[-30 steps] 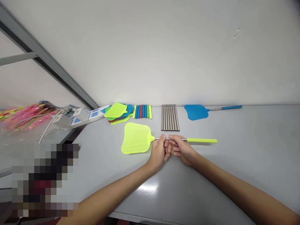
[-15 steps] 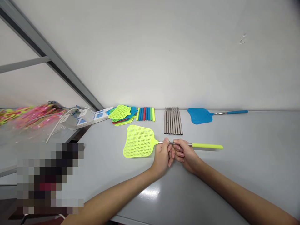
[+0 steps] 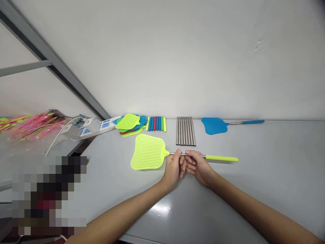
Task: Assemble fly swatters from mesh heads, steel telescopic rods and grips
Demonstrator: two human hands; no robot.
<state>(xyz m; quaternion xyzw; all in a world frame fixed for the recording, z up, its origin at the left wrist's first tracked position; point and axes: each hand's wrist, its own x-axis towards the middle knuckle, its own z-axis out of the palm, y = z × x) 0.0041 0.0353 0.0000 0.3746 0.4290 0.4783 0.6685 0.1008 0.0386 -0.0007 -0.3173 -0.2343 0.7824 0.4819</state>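
Forearms slant in from the bottom corners and meet mid-frame. Left hand is pinching the yellow-green fly swatter by its metal shaft near the head; right hand pinches closer to the grip. Swatter's sideways, center frame. Curled fingers might be touching between the hands, hard to tell.
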